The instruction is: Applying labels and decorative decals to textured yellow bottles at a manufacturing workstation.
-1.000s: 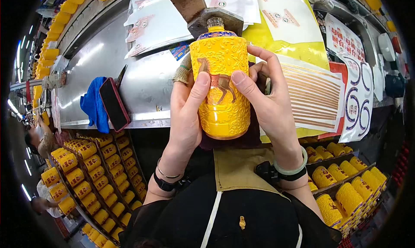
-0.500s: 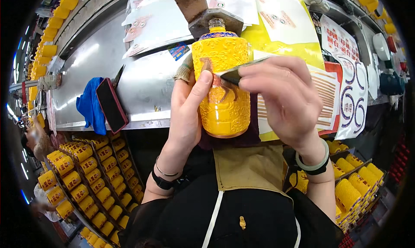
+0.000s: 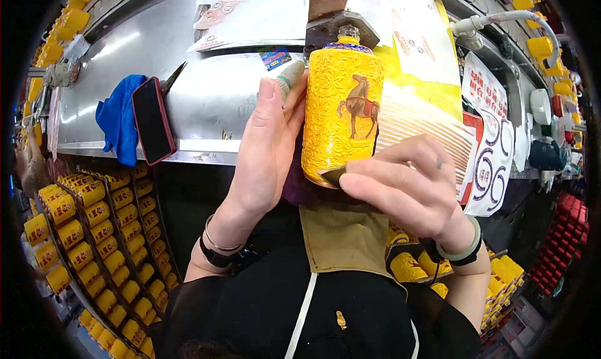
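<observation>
Over the table's (image 3: 206, 83) near edge, a yellow embossed bottle (image 3: 335, 118) is tilted, its clear neck pointing toward the far edge beside a metal block (image 3: 363, 26); a brown horse (image 3: 361, 108) shows on its front. At the bottle's left side, the left hand (image 3: 266, 140) has a loose grip, thumb lifted away; whether its fingers touch the bottle cannot be told. The right hand (image 3: 410, 183) has its grip pinched around a dark flat tool (image 3: 332, 175) at the bottle's lower end. Right of the bottle lies a striped sheet (image 3: 432, 133). Toward the table's near left corner are a phone (image 3: 152, 121) and a blue cloth (image 3: 119, 121).
</observation>
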Demonstrator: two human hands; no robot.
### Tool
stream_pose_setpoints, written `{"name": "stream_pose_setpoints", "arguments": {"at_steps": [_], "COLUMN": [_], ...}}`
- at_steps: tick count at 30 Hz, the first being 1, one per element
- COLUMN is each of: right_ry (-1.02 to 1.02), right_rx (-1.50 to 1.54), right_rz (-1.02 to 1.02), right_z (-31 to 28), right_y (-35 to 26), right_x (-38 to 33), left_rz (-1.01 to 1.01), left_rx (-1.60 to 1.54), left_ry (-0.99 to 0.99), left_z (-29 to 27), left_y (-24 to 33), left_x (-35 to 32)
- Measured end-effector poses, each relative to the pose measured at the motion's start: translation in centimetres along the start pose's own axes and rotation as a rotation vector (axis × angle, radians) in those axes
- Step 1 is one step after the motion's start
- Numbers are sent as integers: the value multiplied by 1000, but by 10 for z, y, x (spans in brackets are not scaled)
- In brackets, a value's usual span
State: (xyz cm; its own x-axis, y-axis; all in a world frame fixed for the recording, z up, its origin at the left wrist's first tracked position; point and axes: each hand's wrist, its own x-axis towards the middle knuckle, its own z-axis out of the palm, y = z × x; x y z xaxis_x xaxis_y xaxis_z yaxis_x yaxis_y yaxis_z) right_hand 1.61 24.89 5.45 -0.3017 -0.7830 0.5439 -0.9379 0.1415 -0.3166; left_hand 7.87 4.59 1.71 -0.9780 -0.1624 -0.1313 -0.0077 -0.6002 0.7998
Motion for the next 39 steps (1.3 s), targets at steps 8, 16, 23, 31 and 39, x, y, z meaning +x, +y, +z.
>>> {"name": "stream_pose_setpoints", "arguments": {"at_steps": [8,16,23,31,39], "right_ry": [-159,208,-190,41,288], "right_rx": [25,-449,-51,-220,-232], "right_rz": [-70,-17,-199,-201,164], "right_z": [4,6,19,24,15], "right_y": [-3,66,12,46,65], "right_x": [12,54,23,14,46], "left_rz": [21,8,-71,-184,-193], "left_rx": [-7,158,-82,-65,16], "left_ry": [34,67,-19,-96,-80], "left_z": [2,-12,-18,-24,-22], "left_y": [-2,-7,-5,-5,-9], "left_x": [-2,-8,-1,11,13]}}
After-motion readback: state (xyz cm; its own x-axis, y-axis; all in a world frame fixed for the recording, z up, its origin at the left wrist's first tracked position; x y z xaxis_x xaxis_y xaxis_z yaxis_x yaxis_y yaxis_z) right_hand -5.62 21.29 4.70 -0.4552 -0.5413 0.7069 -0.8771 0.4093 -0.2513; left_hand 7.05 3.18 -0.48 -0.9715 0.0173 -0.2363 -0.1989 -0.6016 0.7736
